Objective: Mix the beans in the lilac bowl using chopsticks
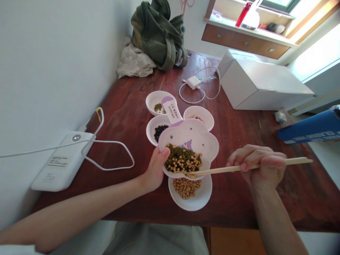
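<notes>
My left hand (155, 170) grips the left edge of a flower-shaped plate (204, 141), thumb on its rim. The plate is tilted and holds mixed green, black and yellow beans (183, 159). My right hand (259, 164) holds wooden chopsticks (223, 170), their tips among the beans at the plate's lower edge. Just below, partly under the plate, a white bowl (190, 204) holds yellow soybeans (186, 187). Behind the plate are a bowl (151, 132) of black beans, a bowl (152, 97) with a few green beans and a bowl (208, 118) with some reddish ones.
A white power strip (63, 161) with cables lies at the left by the wall. Toward the back are a green bag (159, 35), a charger (193, 82) with its cord and a white box (265, 83). A blue box (310, 125) is at the right.
</notes>
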{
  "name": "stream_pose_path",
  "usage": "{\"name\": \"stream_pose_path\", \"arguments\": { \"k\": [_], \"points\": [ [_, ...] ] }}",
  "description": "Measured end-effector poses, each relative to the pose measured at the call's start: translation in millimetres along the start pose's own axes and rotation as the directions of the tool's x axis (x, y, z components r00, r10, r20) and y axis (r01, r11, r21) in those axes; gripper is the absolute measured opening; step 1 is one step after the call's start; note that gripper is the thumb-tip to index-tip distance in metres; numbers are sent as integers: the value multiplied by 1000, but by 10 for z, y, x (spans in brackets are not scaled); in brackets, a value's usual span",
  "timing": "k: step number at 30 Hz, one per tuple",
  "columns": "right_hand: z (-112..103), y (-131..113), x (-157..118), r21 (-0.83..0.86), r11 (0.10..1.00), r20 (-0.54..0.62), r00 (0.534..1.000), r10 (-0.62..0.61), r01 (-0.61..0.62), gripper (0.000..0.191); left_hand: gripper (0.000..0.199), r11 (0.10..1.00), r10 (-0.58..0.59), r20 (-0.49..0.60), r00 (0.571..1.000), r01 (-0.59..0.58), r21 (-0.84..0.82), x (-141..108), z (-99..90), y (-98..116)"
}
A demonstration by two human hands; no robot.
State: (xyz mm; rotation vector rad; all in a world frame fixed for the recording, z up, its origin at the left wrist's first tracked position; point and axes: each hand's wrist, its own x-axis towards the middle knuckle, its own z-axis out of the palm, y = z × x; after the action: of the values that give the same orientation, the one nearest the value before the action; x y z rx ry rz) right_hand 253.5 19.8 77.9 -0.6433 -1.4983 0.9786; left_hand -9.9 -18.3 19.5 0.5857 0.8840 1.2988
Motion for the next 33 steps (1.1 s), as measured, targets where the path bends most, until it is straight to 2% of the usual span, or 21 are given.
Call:
{"name": "stream_pose_path", "arguments": {
  "k": [4,9,15,19,25,33],
  "points": [
    [14,16,-13,25,1000,-4,1000,-8,8,59,57,1000,2,0,1000,-2,3,0,-2,-6],
    [9,44,-18,83,996,-67,998,-6,12,59,55,1000,14,7,1000,-14,-4,-3,-12,-25],
    [25,43,-41,-14,999,-120,992,-46,45,60,55,1000,19,15,1000,-19,-9,-4,-22,-28],
    [36,3,-83,-80,994,-90,992,-83,76,58,53,999,22,31,999,-21,-26,-6,-9,-17],
    [-14,-45,-81,-122,983,35,990,-137,140,55,57,998,42,62,997,-39,-47,3,14,-6],
    [-45,-124,-55,-161,963,12,976,-217,217,55,59,999,21,42,999,-20,-34,3,15,-1]
  ]
}}
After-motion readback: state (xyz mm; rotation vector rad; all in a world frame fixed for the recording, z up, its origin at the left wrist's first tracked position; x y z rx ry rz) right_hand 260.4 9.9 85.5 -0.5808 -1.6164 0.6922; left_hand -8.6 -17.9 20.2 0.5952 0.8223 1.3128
